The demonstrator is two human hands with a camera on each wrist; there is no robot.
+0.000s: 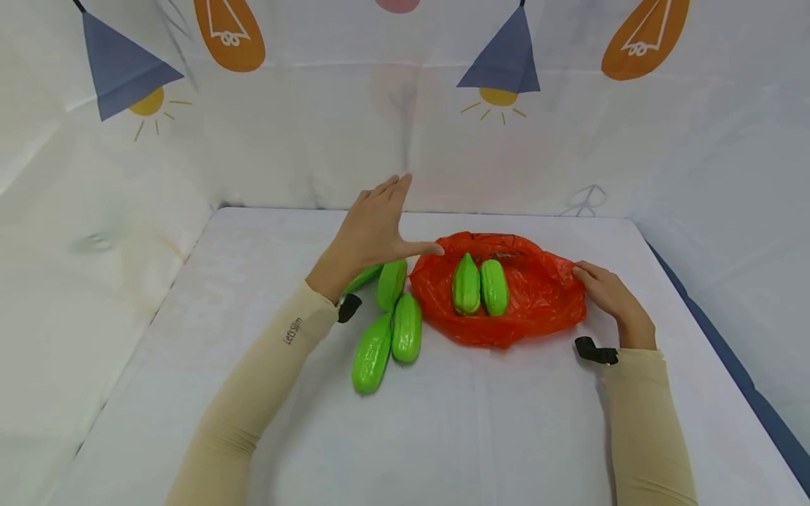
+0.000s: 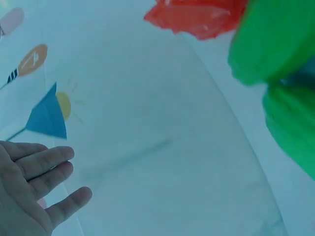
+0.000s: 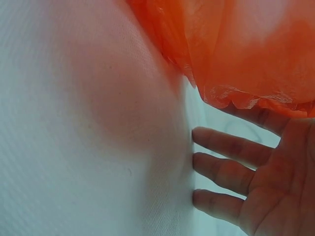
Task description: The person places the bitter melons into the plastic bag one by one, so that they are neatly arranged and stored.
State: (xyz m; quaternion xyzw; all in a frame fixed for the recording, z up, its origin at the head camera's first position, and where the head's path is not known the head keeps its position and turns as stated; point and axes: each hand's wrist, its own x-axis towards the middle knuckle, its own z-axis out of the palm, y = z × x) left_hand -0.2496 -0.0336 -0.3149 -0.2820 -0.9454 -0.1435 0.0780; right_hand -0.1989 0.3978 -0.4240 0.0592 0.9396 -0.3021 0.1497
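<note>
A red plastic bag (image 1: 506, 327) lies spread with its mouth open, and two plump, ridged green vegetables (image 1: 494, 287) lie within it. My right hand (image 1: 610, 295) pinches the bag's right edge between thumb and index finger. In the right wrist view its other fingers (image 3: 224, 172) are extended below the orange-red plastic. Raised above the table, left of the bag, my left hand (image 1: 373, 228) holds nothing, its thumb stretched out toward the bag's rim. Several more green vegetables (image 1: 372, 355) lie left of the bag; one is partly hidden by my left wrist.
A white cloth covers the table (image 1: 481, 429). Behind it hangs a white sheet (image 1: 304, 140) printed with lamps and bulbs, close to the table's far edge. More white sheeting (image 1: 747, 176) rises at the right side.
</note>
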